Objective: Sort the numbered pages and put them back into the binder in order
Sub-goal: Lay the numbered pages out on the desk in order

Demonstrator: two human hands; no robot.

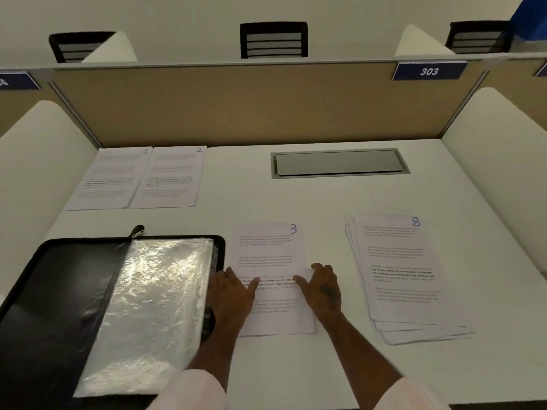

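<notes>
Looking down, I see page 3 [272, 255] flat on the tabletop [296, 368], between the binder [53, 279] and a stack [399, 276] topped by 8. My left hand [233, 294] and right hand [321, 288] rest on its side edges, fingers [319, 269] relaxed and gripping nothing. The printed text is too blurred to read. The binder is cut off at the frame edge. Pages 1 [109, 179] and 2 [171, 179] lie far left; a sign [429, 71] reads 303.

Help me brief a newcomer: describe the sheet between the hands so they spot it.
On the white desk, between the open black binder and the fanned stack topped 8, lies one sheet. The left hand and right hand touch it; only it bears a blue 3.
</notes>
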